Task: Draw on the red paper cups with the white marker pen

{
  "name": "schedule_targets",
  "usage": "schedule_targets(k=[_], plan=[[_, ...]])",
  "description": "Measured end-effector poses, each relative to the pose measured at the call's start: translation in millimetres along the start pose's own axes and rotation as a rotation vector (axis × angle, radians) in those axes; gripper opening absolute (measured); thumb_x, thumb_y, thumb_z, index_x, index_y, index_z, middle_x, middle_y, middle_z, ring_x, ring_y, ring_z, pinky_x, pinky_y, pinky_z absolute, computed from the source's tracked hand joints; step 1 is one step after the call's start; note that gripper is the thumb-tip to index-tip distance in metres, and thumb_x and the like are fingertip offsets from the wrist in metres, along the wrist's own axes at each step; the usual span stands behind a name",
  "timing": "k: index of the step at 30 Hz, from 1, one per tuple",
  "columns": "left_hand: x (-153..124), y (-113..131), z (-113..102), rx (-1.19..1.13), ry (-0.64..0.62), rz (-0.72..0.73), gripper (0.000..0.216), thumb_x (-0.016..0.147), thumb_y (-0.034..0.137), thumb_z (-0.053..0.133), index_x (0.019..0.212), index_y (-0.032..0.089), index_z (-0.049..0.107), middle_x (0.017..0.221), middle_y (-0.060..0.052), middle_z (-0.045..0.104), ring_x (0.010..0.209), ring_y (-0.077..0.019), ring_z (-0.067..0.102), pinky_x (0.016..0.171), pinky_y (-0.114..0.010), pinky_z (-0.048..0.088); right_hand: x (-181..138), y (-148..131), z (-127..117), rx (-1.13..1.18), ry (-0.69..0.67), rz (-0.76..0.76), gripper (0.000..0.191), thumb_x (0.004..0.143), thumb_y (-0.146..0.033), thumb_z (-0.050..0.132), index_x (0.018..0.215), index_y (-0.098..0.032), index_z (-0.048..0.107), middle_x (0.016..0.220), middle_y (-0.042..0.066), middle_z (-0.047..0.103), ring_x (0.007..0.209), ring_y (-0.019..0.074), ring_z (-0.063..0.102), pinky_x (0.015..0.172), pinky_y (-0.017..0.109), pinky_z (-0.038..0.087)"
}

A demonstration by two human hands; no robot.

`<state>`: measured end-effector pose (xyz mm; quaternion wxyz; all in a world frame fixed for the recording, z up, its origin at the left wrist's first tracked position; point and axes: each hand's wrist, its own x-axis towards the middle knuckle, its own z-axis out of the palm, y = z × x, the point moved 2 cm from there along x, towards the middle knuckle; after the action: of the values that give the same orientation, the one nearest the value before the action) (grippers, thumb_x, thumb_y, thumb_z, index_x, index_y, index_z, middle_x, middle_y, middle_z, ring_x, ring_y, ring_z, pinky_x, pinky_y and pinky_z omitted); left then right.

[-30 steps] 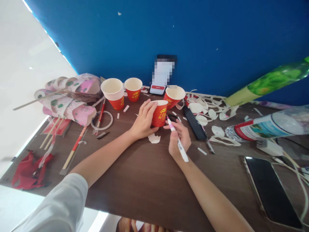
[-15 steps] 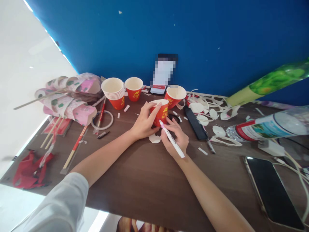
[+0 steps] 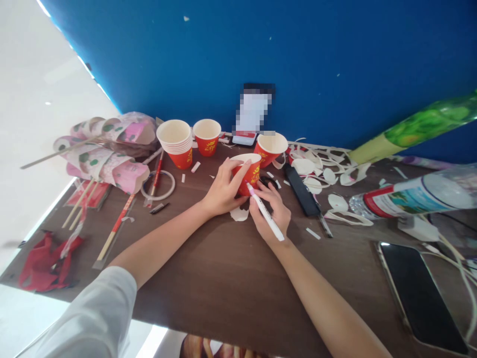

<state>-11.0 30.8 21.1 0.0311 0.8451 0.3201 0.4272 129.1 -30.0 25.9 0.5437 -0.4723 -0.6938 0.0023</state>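
My left hand (image 3: 224, 186) is closed around a red paper cup (image 3: 252, 174) with gold lettering, gripping it by the side and near the rim. In my right hand (image 3: 275, 211) is a white marker (image 3: 269, 219) with a pinkish end, pointed at the lower side of the cup. Whether the tip touches the cup I cannot tell. Under my hands lies a pale paper scrap (image 3: 239, 215). Another red cup (image 3: 271, 145) stands just behind the held one. A stack of cups (image 3: 174, 141) and a further cup (image 3: 206, 136) are at the back left.
Paper cuttings (image 3: 313, 169) and a black box-cutter-like tool (image 3: 301, 190) lie to the right. Beyond are a water bottle (image 3: 413, 194), a green bottle (image 3: 417, 127) and a phone (image 3: 421, 293). Pink paper shapes on sticks (image 3: 108, 164) lie left. A blue panel (image 3: 186, 64) borders the back.
The marker in my right hand has shifted very slightly, its rear end a little higher. My left hand keeps its hold on the cup.
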Motion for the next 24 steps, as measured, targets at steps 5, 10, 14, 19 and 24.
schedule_targets(k=[5,10,14,19,24], plan=[[0.6,0.7,-1.4,0.024,0.026,0.02,0.09,0.077,0.025,0.065,0.148,0.021,0.01,0.126,-0.016,0.039,0.122,-0.0322,0.044,0.109,-0.061,0.03,-1.9,1.9,1.3,0.03,0.031,0.041,0.02,0.08,-0.015,0.063,0.099,-0.021,0.064,0.102,0.007,0.075,0.098,0.0248,0.072,0.1,0.051,0.052],[0.9,0.5,-1.8,0.03,0.016,0.009,0.088,0.078,0.026,0.064,0.148,0.022,0.01,0.126,-0.015,0.039,0.122,-0.0328,0.043,0.108,-0.062,0.031,-2.9,1.9,2.3,0.054,0.057,0.095,0.02,0.081,-0.016,0.063,0.1,-0.022,0.063,0.104,0.008,0.074,0.098,0.0245,0.071,0.1,0.05,0.053],[0.5,0.3,-1.7,0.015,0.024,0.012,0.087,0.079,0.026,0.064,0.147,0.021,0.011,0.127,-0.016,0.038,0.123,-0.0331,0.043,0.108,-0.061,0.029,-3.6,3.1,2.1,0.08,0.06,0.121,0.018,0.082,-0.017,0.062,0.099,-0.021,0.063,0.105,0.009,0.074,0.1,0.0249,0.071,0.1,0.05,0.053],[-0.6,-1.3,-0.7,-0.002,-0.004,-0.001,0.09,0.076,0.021,0.065,0.147,0.025,0.01,0.134,-0.015,0.033,0.132,-0.0385,0.033,0.109,-0.064,0.027,-6.5,7.1,1.2,0.135,0.059,0.134,0.018,0.084,-0.021,0.06,0.102,-0.023,0.061,0.104,0.006,0.074,0.098,0.0249,0.072,0.105,0.052,0.048],[-2.2,-3.7,1.7,-0.082,-0.03,-0.014,0.092,0.077,0.016,0.058,0.149,0.022,0.0,0.147,-0.018,0.023,0.139,-0.0367,0.025,0.11,-0.058,0.031,-9.7,8.3,1.5,0.179,0.076,0.269,0.018,0.087,-0.026,0.058,0.104,-0.022,0.059,0.109,0.009,0.073,0.104,0.0251,0.069,0.097,0.046,0.054]])
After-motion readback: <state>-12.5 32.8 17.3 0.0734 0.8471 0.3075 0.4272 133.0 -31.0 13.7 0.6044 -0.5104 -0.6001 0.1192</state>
